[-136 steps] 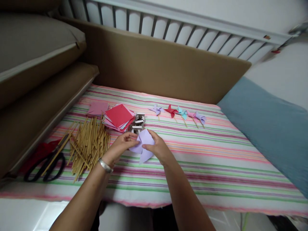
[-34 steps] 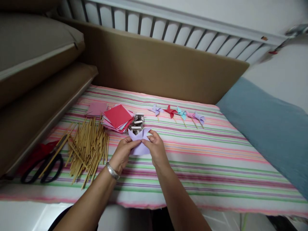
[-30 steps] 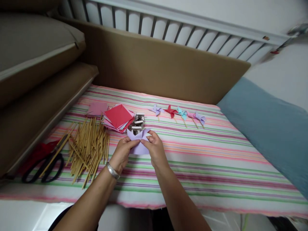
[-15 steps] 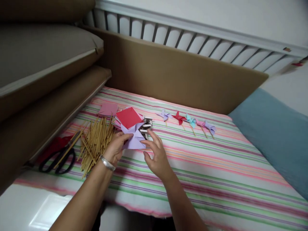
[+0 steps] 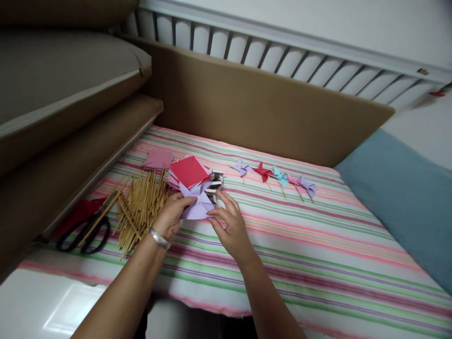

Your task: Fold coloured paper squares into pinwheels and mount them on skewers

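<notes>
Cloth (image 5: 303, 245) in pink, green and purple stripes covers the table and carries everything else. Behind it stands a long brown board (image 5: 268, 108), with white railing (image 5: 268, 52) above that. A blue cushion (image 5: 406, 197) lies at the right edge of the cloth, and brown cushions (image 5: 52, 94) are stacked at the left.

On the left part of the cloth lies a loose heap of wooden sticks (image 5: 141, 207), fanned out and overlapping. Black scissors (image 5: 83, 233) rest just left of the sticks, partly on something red. Beyond the sticks sits a stack of paper squares (image 5: 189, 172) with a red sheet on top, and a single pink square (image 5: 158, 158) lies just behind it to the left. A small pile of grey and white pieces (image 5: 215, 181) sits touching the right side of the stack. Further right, five small pinwheels (image 5: 278, 176) on sticks lie in a row, in purple, red, blue, pink and purple.

The left hand (image 5: 173, 217) pinches the folded purple paper (image 5: 196, 205) by its left edge, holding it just above the cloth in front of the paper stack. The right hand (image 5: 229, 226) is spread, fingers apart, its fingertips (image 5: 212, 213) at the right edge of the purple paper. A silver bracelet (image 5: 158, 238) circles the left wrist.
</notes>
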The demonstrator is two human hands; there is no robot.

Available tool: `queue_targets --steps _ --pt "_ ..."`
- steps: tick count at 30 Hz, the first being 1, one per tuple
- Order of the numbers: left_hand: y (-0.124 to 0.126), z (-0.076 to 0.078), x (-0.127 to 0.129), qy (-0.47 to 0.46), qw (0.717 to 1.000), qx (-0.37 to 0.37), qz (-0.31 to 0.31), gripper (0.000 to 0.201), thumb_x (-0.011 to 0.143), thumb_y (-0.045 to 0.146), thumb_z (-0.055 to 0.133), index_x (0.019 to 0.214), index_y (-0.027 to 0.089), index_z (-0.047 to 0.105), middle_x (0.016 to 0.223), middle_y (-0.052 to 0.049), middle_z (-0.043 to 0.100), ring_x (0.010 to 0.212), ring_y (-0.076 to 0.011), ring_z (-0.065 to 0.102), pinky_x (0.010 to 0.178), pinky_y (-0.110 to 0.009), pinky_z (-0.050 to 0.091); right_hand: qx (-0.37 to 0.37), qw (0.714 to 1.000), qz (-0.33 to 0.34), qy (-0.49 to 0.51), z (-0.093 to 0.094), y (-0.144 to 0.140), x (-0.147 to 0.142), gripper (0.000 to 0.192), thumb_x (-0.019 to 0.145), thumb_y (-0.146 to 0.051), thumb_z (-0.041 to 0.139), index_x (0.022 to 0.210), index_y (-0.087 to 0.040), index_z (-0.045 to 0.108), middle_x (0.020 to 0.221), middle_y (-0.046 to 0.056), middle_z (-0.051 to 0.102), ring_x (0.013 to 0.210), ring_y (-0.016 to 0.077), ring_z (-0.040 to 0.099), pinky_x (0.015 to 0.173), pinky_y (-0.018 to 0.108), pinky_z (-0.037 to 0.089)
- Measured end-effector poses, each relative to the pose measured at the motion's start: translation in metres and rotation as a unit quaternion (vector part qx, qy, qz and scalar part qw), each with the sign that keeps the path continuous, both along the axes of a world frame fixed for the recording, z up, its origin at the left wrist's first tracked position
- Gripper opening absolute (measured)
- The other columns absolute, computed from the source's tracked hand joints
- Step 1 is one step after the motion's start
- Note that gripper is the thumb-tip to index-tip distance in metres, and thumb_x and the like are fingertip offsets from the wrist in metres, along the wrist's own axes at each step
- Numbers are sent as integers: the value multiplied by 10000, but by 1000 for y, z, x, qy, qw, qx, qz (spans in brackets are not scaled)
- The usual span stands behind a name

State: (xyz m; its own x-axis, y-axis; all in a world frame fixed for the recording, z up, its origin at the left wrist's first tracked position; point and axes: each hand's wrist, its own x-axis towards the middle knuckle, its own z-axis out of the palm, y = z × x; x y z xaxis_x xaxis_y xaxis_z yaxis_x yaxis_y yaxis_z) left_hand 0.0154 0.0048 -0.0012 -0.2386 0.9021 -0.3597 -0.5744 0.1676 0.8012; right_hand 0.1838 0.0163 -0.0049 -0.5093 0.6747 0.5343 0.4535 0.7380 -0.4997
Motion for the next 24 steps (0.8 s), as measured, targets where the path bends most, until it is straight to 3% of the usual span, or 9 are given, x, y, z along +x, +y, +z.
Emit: queue_targets --steps 10,16,21,24 --pt "0 -2 3 11 1000 -5 -17 253 467 184 778 696 114 698 604 -39 704 531 -150 616 565 -251 469 -17 1000 -11 9 -4 4 5 168 830 -154 516 888 -238 649 1341 78 477 1306 245 347 1035 480 336" --pt "-1 -1 4 18 1000 -9 -23 207 473 188 773 653 124 694 599 -31 700 529 -144 608 552 -242 455 -20 1000 19 7 -1 5 7 167 808 -156 562 856 -249 692 1391 56 435 1336 251 297 1051 475 314" --pt "-2 -1 12 34 998 -27 -39 218 461 193 774 649 116 694 607 -43 696 527 -147 602 540 -243 438 -79 996 8 44 -1 8 6 119 811 -224 593 818 -262 706 1387 46 456 1346 257 291 1052 499 299" --pt "-2 -4 20 49 997 -26 -49 246 463 211 781 676 115 704 618 -43 695 527 -138 593 523 -231 415 -121 989 -35 79 -4 9 3 72 769 -220 632 762 -243 700 1381 58 465 1341 267 299 1058 507 279"
